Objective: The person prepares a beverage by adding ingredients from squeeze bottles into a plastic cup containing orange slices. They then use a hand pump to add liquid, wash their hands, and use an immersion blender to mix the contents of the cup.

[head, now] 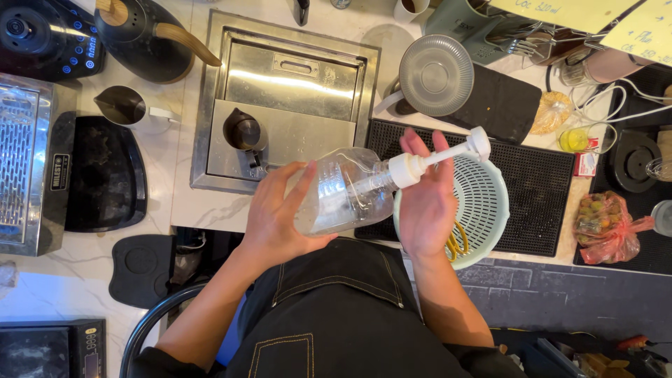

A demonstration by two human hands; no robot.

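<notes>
Head view, looking straight down at a person in a dark apron standing at a pale marble surface (189,203). Both hands hold a clear plastic bottle (343,192) with a white pump (437,157), tipped on its side above the near edge of the surface. The left hand (280,213) is wrapped around the bottle's wide base, fingers curled over its top. The right hand (427,203) is closed around the bottle's neck just below the pump collar, with the pump's spout sticking out past the fingers toward the right.

Under the right hand sits a pale green colander (490,210), touching the near edge of a black ridged mat (539,189); something yellow lies inside it. Behind the bottle, a steel sink (280,91) is sunk into the surface, with a small dark pitcher (245,131) standing on its lower shelf. A black kettle (143,35) with a wooden handle stands at the far left, and a steel jug (126,106) is just in front of it. A round ribbed lid (436,75) rests near the far edge, right of the sink. A red bag (605,224) of small fruit lies at the right end.
</notes>
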